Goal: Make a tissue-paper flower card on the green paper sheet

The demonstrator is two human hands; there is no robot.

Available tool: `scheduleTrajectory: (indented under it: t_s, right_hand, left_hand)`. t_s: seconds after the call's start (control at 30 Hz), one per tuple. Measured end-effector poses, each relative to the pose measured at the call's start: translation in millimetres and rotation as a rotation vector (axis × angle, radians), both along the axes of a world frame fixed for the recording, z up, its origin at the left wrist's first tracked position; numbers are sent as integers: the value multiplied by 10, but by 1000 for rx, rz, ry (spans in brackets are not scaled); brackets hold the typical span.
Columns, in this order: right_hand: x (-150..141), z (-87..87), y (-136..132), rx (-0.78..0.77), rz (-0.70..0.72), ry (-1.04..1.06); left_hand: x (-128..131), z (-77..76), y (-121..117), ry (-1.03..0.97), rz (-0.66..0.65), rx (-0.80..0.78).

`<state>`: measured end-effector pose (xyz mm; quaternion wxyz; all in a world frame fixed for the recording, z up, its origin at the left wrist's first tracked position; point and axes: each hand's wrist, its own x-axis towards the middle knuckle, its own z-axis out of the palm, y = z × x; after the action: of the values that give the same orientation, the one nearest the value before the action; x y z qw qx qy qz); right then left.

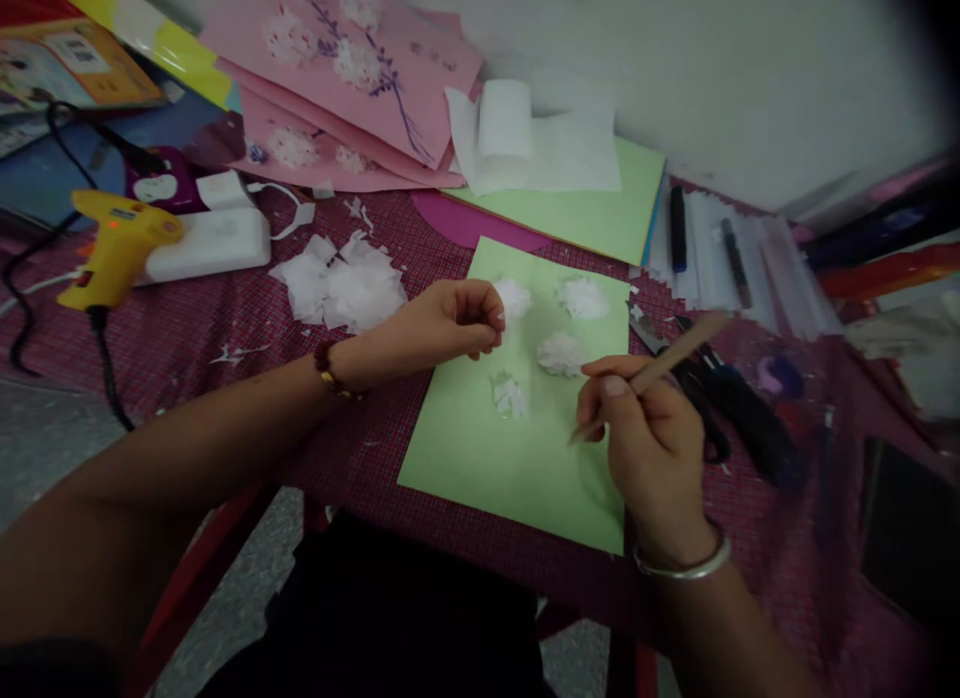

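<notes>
Small paper cluster: the white, ruffled small paper cluster lay on the green sheet, between the two hands and on the body side of both sets of fingertips
Left hand: I saw the left hand over the far left part of the sheet, thumb and fingertips drawn together; whether a scrap was pinched there I could not tell
Right hand: the right hand was closed around a wooden stick, well apart from the left
Stick, long axis: slanted, upper end beyond the right hand and to its right, lower end towards the body and to the left, beneath the fingers
Key relation: I judged the stick's lower end to the cluster to matter most, the cluster being left of that end and slightly farther from the body
Nearer hand: the left, by a small margin as I read it; its fingertips were just beyond the cluster
White puffs: one white puff sat just left of the right hand's fingers, two others beyond the hands
</notes>
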<state>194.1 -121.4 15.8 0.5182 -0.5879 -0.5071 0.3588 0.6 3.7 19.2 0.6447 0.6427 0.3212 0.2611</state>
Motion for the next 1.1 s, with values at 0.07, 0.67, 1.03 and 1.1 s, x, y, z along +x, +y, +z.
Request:
scheduleTrajectory:
  t_s: [0.07, 0.67, 1.03, 1.1]
  right_hand:
    - [-36, 21, 24, -95, 27, 4]
    - [-213, 24, 89, -260, 28, 68]
    - [-207, 11, 129, -350, 143, 321]
    - [-206, 9, 130, -358, 158, 371]
  left_hand:
    - [-3, 65, -56, -39, -27, -36]
    - [22, 83, -255, -182, -3, -98]
    - [36, 32, -294, -361, -179, -565]
    - [41, 34, -304, -341, -188, -579]
